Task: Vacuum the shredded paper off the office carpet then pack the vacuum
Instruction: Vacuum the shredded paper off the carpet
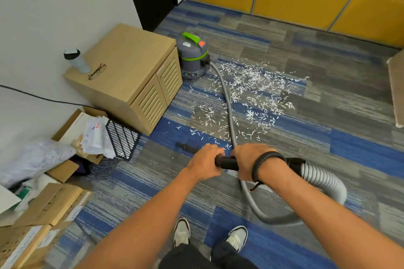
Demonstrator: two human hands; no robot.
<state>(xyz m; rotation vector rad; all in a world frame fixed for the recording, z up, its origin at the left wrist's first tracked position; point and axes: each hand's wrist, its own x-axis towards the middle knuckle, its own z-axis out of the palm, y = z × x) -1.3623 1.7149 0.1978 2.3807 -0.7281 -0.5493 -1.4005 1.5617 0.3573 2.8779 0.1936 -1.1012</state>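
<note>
While both hands hold the wand, these are the points that matter:

Grip: the left hand (pixel 205 162) and the right hand (pixel 251 162) are both curled round the black wand (pixel 226 162), side by side, with a short bare stretch of tube between them.

Paper: the shredded paper (pixel 251 96) lies scattered over the carpet (pixel 328 116) ahead of the hands, thickest near the vacuum (pixel 192 55), which stands beside the wooden cabinet (pixel 131 76).

Hose risk: the grey hose (pixel 227 102) runs straight through the scraps, so I judge that dragging it would push strips further out across the floor.

Trip risk: the hose loops close by the shoes (pixel 237 238); a step back could catch it and jerk the vacuum over.

Cable risk: a tangle of cables (pixel 105 166) and loose papers (pixel 96 135) in the boxes sit to the left of the wand's tip; a wide sweep could suck them in.

Hidden: the nozzle end (pixel 182 146) is dark and blurred, so its shape and whether it touches the carpet cannot be told.

Unknown: whether the vacuum is running does not show.

Cut off: a pale object at the right edge is only partly in view.
</note>
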